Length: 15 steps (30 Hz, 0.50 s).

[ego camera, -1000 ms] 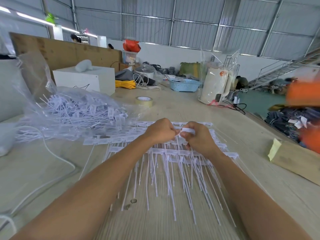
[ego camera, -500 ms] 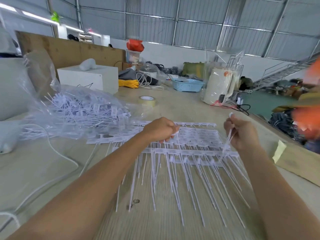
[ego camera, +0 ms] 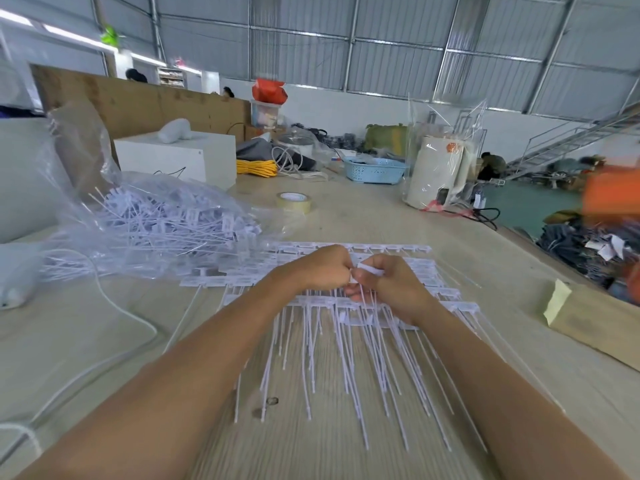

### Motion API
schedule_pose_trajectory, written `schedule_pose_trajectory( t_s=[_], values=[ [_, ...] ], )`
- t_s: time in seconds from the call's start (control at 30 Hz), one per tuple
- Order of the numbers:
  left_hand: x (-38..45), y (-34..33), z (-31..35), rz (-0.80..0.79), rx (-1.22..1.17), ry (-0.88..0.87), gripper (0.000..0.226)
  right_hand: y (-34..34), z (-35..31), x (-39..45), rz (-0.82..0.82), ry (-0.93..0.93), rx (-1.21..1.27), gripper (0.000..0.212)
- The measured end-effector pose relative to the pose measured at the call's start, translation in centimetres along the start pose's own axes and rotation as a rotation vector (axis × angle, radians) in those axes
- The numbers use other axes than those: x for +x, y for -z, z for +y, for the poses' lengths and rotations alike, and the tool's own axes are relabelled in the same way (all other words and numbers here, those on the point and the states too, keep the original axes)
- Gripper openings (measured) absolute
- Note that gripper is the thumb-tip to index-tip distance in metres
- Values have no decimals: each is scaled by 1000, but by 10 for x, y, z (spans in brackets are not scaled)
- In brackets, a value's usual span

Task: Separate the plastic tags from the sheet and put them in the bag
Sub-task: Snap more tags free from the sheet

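White plastic tag sheets lie overlapped on the wooden table in front of me, their long thin tails pointing toward me. My left hand is closed on the sheet near its middle. My right hand touches it from the right, pinching a white tag head with several tag tails held under its fingers. A clear plastic bag full of separated tags lies at the left, its mouth facing the sheets.
A roll of tape sits beyond the sheets. A white cord runs across the left of the table. A cardboard box lies at the right edge. A white box, blue basket and wrapped appliance stand farther back.
Half a second ago my right hand was lifted off to the right with a torn-off tag. It has come back beside my left hand and grips another tag on the sheet.
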<state>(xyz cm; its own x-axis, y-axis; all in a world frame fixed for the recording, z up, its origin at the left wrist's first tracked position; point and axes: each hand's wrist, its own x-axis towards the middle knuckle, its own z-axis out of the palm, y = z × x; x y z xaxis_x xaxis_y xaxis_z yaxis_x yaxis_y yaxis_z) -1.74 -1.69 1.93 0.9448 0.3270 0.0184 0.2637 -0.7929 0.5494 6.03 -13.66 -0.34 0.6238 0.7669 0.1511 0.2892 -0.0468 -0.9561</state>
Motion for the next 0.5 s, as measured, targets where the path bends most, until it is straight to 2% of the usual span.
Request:
schedule_pose_trajectory(
  t_s=[0.23,0.37,0.5],
  values=[
    [-2,12,-9,11,-13,62,13,-7,-1,-2,88,79,-81,6],
    [-3,19,-15,1,-48,38,16,-11,-2,-2,112,134,-87,9],
    [-3,19,-14,61,-68,-6,19,-12,-5,-2,122,138,-10,9]
  ],
)
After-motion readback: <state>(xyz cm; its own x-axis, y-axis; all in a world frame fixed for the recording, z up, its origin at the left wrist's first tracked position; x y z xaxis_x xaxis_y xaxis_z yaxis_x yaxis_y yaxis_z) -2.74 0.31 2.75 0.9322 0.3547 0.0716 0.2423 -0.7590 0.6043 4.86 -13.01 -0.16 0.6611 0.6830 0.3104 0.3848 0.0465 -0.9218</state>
